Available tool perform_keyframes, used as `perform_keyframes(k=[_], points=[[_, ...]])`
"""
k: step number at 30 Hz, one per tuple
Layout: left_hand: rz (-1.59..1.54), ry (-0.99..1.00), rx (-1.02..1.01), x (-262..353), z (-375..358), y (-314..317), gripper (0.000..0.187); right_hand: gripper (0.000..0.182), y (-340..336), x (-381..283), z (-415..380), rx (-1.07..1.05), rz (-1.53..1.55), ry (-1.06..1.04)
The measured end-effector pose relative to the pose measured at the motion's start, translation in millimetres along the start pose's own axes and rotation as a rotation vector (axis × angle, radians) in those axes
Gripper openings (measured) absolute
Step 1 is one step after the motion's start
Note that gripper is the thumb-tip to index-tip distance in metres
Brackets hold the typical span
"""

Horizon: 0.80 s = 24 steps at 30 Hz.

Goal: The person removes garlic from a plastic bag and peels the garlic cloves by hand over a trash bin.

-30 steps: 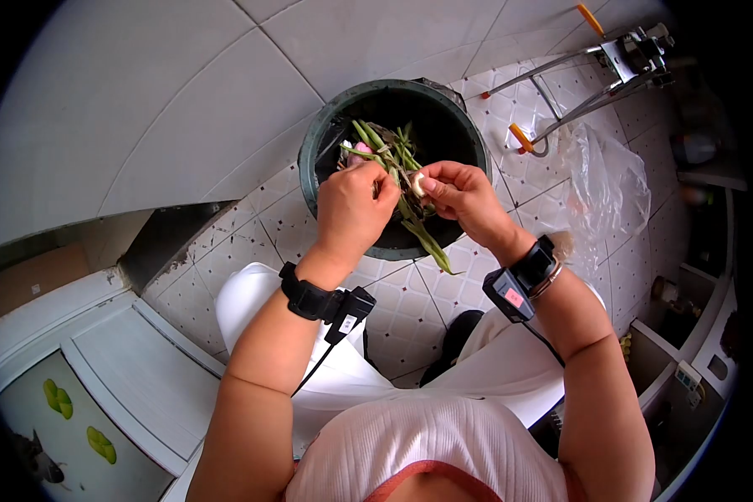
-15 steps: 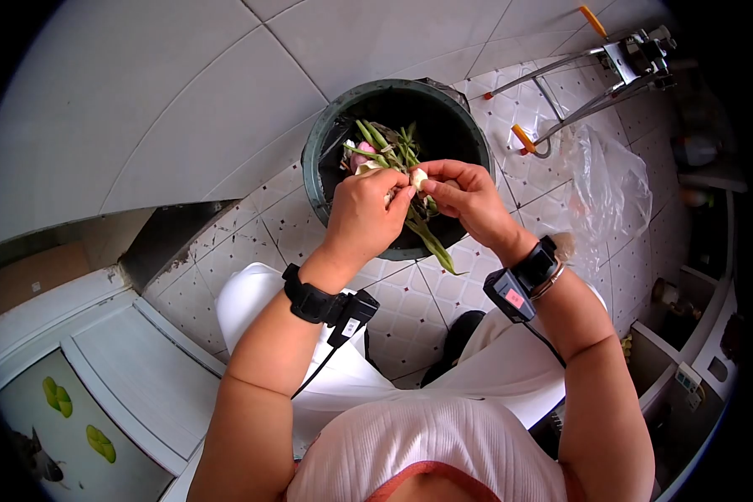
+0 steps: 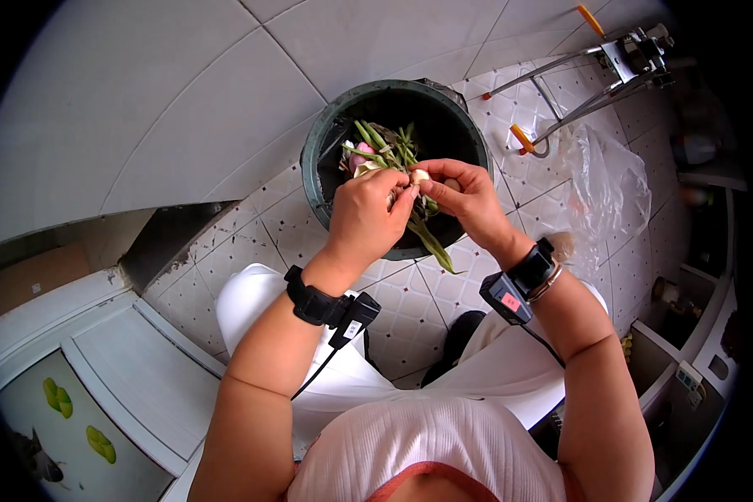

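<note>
A small pale garlic clove sits between my fingertips, over the middle of a dark green bin. My right hand pinches the clove between thumb and forefinger; something rounded shows behind its fingers. Closed, with thumb and finger pressed at the clove's left side, is my left hand. Something pale shows under its curled fingers, too hidden to name. Below the hands, green stalks and leaves lie in the bin with a pink-purple piece. One long leaf hangs over the near rim.
A metal frame with orange handles stands at the upper right. Near it a clear plastic bag lies on the tiled floor. A tiled wall rises behind the bin. A white cabinet is at left, shelves at right.
The clove has turned slightly between my fingertips, and my right fingers have shifted a little. Both hands stay over the bin.
</note>
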<state>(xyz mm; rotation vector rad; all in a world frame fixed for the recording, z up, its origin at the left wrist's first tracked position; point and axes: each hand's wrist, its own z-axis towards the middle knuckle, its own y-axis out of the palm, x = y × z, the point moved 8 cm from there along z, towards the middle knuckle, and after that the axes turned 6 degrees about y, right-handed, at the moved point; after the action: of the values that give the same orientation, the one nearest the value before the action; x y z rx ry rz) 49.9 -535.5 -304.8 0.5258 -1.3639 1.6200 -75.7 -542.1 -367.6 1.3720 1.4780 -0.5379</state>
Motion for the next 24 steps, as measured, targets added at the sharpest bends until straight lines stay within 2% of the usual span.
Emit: perform_keyframes(k=[6, 9, 13, 15, 16, 18, 21, 24], points=[[0.117, 0.037, -0.002, 0, -1, 1, 0.01, 0.02, 2, -7, -3, 0.059, -0.349, -0.19], [0.108, 0.026, -0.011, -3, -1, 3, 0.01, 0.023, 2, -1, -4, 0.035, -0.426, -0.107], [0.117, 0.032, 0.001, -1, 1, -1, 0.011, 0.024, 4, -4, -3, -0.004, -0.411, -0.113], [0.106, -0.004, -0.028, -4, 0, 1, 0.006, 0.023, 5, 1, 0, -0.05, -0.223, -0.106], [0.106, -0.004, -0.028, -5, 1, 1, 0.006, 0.023, 3, 0, -1, -0.05, -0.224, -0.106], [0.134, 0.004, 0.033, -7, 1, -3, 0.009, 0.021, 2, 6, -2, -0.066, -0.073, 0.078], [0.083, -0.094, 0.021, -12, 1, -6, 0.008, 0.023, -2, 11, 1, -0.065, 0.081, 0.12], [-0.011, -0.046, 0.033, -3, 2, -5, 0.007, 0.022, -3, 2, 1, 0.016, -0.064, 0.018]])
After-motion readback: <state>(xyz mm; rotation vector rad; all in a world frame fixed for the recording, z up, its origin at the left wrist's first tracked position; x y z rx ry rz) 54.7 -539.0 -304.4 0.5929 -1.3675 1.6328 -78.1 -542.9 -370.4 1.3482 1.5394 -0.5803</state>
